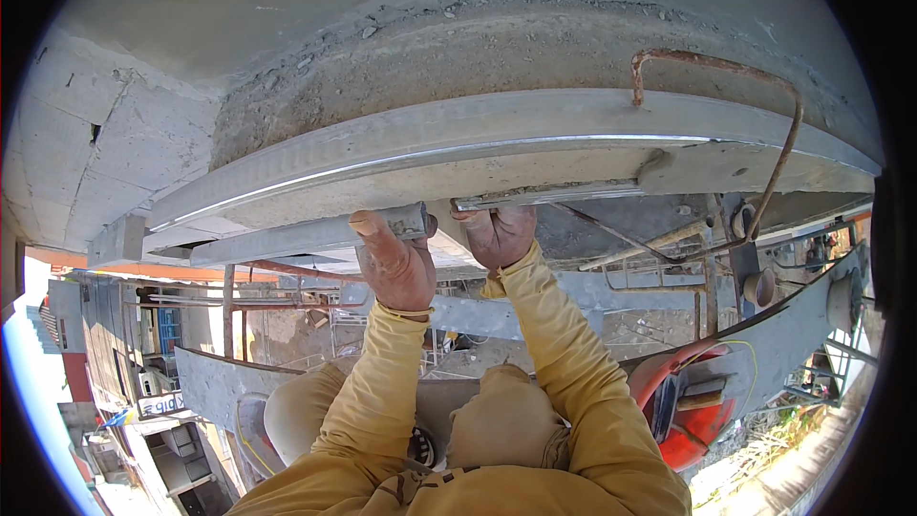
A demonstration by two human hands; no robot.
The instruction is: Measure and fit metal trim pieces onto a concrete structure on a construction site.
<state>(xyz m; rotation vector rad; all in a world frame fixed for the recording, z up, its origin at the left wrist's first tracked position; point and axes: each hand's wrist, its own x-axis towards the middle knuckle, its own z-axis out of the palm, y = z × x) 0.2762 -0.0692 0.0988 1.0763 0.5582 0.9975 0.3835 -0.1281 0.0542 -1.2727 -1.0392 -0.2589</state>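
Observation:
My left hand [394,263] is closed on the end of a grey bar [263,244] that runs leftward just below the concrete edge. My right hand [499,232] grips a second, thin metal bar [554,194] from underneath, its fingertips partly hidden. The two bar ends lie close together. Above both hands, a long metal straightedge [401,140] spans the concrete ledge [373,186]. A rusty bent-rod clamp [787,139] hooks over it at the right.
A narrow grey plank [215,382] crosses below me. A red bucket [693,435] with tools stands at lower right. Rusty scaffold tubes [229,311] rise at left. Far below show ground [621,334] and buildings [181,449]. Rough concrete [401,48] lies along the top.

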